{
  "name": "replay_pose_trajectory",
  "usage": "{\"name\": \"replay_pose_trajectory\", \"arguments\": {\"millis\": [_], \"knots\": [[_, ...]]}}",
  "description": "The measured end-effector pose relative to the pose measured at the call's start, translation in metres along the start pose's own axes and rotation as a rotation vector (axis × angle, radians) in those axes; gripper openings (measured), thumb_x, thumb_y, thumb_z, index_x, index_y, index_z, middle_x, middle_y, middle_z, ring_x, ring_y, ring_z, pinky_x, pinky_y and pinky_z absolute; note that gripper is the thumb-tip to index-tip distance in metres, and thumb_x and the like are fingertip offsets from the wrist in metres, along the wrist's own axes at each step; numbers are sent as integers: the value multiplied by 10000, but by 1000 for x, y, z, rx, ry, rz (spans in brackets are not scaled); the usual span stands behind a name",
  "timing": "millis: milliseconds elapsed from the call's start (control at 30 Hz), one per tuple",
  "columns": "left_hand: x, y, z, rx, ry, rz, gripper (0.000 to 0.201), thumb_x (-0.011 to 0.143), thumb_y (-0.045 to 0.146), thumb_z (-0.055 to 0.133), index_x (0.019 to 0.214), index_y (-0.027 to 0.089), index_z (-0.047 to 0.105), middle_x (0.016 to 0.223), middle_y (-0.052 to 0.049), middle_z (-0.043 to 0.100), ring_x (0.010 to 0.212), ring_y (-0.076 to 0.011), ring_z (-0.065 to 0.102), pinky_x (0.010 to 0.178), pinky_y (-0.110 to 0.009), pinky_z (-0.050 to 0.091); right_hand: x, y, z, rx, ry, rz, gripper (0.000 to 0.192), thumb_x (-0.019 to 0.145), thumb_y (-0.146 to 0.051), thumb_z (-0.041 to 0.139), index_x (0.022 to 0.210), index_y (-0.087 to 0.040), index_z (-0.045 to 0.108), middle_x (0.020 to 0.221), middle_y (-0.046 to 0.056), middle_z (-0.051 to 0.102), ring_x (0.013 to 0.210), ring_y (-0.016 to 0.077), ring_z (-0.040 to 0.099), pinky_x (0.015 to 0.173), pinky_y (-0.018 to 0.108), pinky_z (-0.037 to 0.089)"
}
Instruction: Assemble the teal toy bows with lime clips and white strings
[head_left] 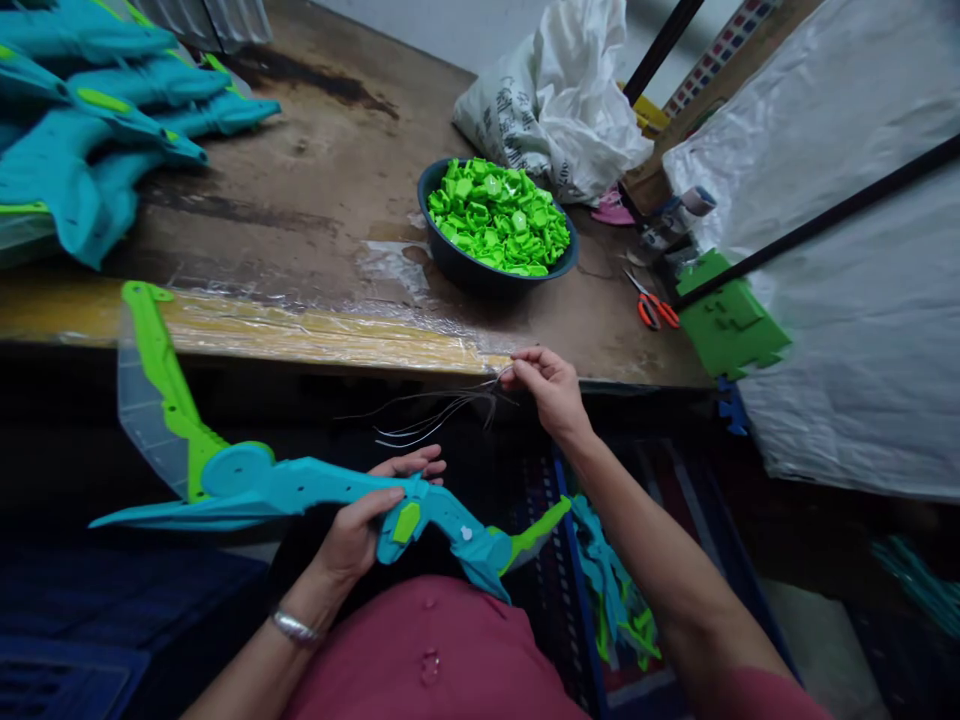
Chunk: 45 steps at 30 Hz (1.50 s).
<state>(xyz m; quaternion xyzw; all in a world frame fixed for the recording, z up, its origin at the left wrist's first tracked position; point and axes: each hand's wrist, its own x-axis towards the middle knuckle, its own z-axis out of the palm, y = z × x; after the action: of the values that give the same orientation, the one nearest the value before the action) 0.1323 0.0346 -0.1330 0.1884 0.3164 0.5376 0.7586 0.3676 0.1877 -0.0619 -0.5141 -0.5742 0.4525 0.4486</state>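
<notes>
My left hand (367, 525) grips a teal and lime-green plastic toy bow (300, 485) across my lap, thumb on top near a green button. One limb of the bow, with a clear blade-like piece, rises to the left toward the table edge. My right hand (551, 390) pinches a bundle of thin dark strings (442, 412) at the table's front edge, and the strings trail leftward in the air. A dark bowl (457, 262) heaped with small lime-green plastic parts (499, 215) stands on the worn table (315, 210) beyond my right hand.
Several finished teal bows (97, 120) are stacked at the table's far left. A white plastic bag (559, 95) lies behind the bowl. Orange-handled scissors (654, 308) and a green flat plastic piece (731, 320) lie at the right. A crate with more bow parts (619, 600) stands below.
</notes>
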Motion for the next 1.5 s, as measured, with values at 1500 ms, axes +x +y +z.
{"name": "replay_pose_trajectory", "arguments": {"millis": [1500], "knots": [[-66,63,-24,95,71,214,241,682,350,802,870,202,774,1501,-112,559,1185,-442,647,959,-559,587,-31,-90,0,-615,-648,-161,269,1015,-378,536,879,-185,665,640,-31,556,548,102,481,516,230,377]]}}
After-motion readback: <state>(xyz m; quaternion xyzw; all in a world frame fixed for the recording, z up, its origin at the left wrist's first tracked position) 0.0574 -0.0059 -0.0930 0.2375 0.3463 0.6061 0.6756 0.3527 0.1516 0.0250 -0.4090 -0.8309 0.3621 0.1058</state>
